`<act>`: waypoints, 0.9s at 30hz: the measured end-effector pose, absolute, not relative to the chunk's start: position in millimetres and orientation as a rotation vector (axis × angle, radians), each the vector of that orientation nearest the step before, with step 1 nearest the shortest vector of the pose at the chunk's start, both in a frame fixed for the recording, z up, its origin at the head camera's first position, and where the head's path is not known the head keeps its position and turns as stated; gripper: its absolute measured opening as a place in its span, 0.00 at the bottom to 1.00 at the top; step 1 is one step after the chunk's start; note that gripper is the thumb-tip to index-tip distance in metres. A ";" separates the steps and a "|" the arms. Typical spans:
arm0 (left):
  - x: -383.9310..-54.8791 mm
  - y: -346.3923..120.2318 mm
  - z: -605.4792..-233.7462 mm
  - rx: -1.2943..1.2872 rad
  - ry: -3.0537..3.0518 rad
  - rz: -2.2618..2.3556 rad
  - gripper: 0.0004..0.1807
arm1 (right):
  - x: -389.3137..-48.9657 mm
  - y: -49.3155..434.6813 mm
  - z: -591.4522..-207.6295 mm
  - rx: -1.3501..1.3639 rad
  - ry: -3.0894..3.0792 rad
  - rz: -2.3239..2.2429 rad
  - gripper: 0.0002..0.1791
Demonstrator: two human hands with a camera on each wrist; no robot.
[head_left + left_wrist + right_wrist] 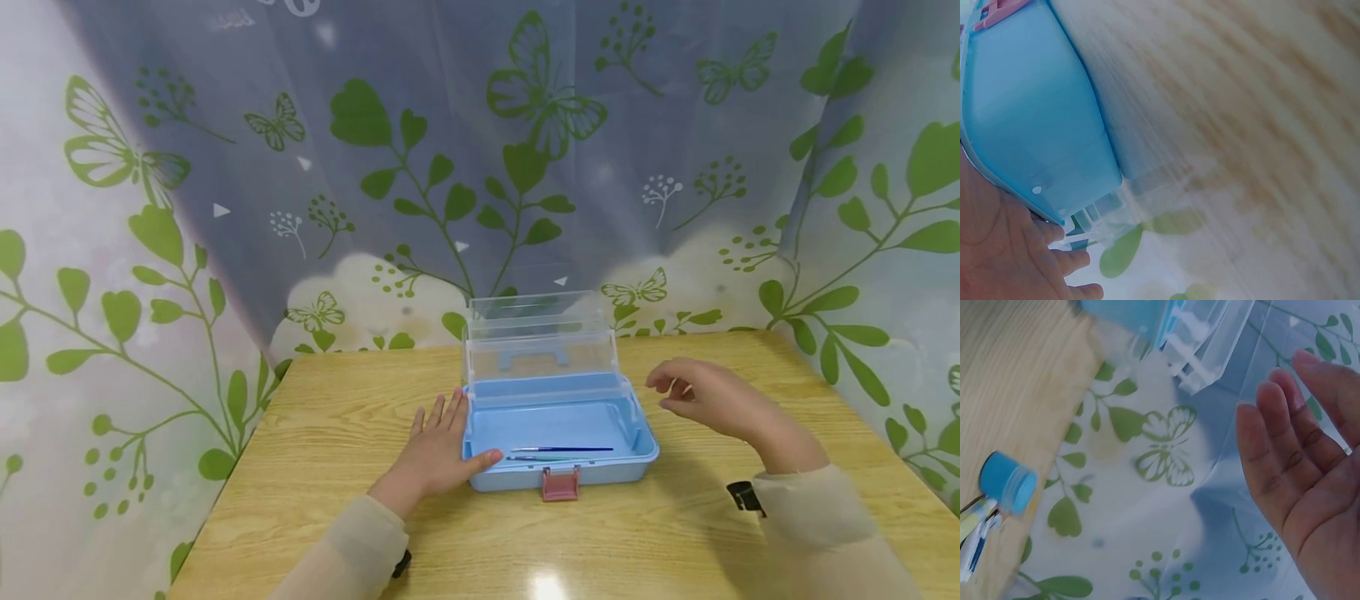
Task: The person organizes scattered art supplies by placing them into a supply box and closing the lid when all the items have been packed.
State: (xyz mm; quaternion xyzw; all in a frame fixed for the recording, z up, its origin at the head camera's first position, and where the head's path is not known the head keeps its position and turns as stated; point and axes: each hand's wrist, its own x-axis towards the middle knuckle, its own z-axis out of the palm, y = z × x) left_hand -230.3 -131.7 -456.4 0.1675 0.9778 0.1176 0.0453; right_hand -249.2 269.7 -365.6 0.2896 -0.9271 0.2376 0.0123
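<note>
A light blue plastic box (555,477) with a raised clear lid (543,333) sits on the table, a pink latch (561,483) at its front. Two thin paintbrushes, a dark blue one (562,450) and a teal one (551,458), lie inside near the front wall. My left hand (431,458) rests against the box's left side, fingers straight, thumb over the front left rim. In the left wrist view its palm (1004,244) is beside the box wall (1041,112). My right hand (712,400) hovers right of the box, fingers loosely bent, holding nothing.
In the right wrist view, a small blue jar (1009,481) and several pen-like sticks (977,540) lie on the table. A leaf-and-butterfly curtain (450,167) hangs behind the wooden table (337,417) and along its sides.
</note>
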 end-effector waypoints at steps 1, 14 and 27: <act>-230.3 -131.7 -456.2 0.515 2.987 0.361 0.60 | -249.2 272.4 -366.5 0.893 -2.891 0.742 0.13; -229.6 -131.1 -454.8 0.515 2.981 0.350 0.61 | -252.2 311.7 -386.5 0.742 -2.947 0.751 0.12; -229.8 -131.7 -455.1 0.526 2.995 0.344 0.62 | -264.1 350.1 -416.6 0.582 -3.013 0.796 0.12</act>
